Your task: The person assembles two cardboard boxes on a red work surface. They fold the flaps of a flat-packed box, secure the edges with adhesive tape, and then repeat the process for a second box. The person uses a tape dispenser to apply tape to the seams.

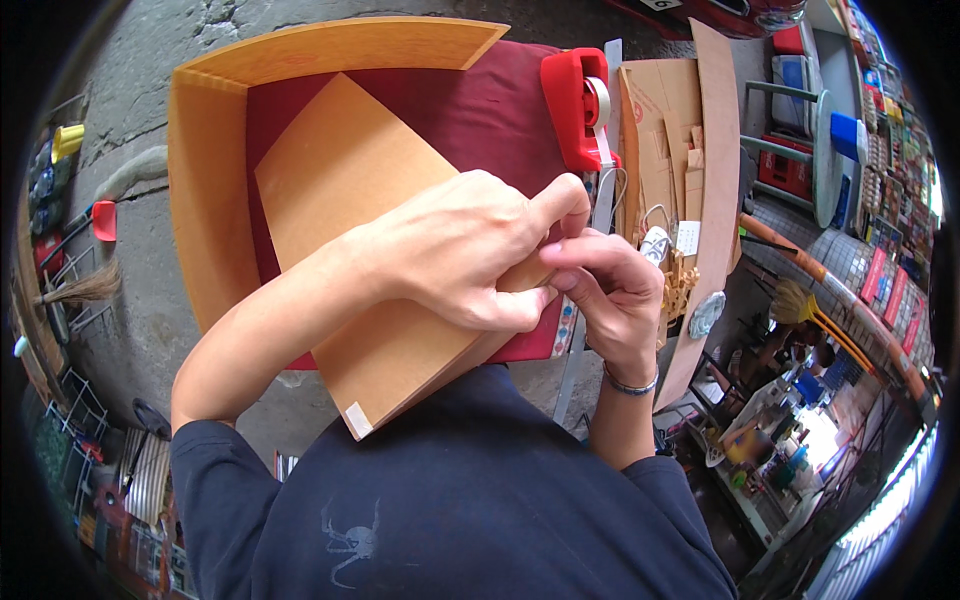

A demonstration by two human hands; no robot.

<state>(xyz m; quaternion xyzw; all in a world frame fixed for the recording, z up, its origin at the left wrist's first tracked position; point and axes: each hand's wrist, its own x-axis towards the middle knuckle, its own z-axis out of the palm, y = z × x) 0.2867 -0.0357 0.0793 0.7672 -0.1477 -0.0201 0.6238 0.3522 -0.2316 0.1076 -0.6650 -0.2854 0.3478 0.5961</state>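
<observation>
Head view is showing me a tan cardboard box (365, 180) lying slantwise over the near edge of the dark-red table (485, 110), its near corner pointing toward the dark shirt (450, 490). The left hand (465, 245) is clamping over the box's right end, palm resting on the upper face, thumb and fingers straddling the corner. The right hand (608, 285) is meeting it there, fingertips bunching at that corner; I cannot tell whether they are gripping the board or only touching it. From its look, I am judging the box light and stiff across its flat faces, but easily creasing at corners and edges. Smooth board is probably offering modest grip, so I am favouring a broad palm with fingers wrapping a long edge, not hard fingertip pressure mid-panel. I am also avoiding the white patch (358, 418) at the near corner, which may be peeling under a tug.
</observation>
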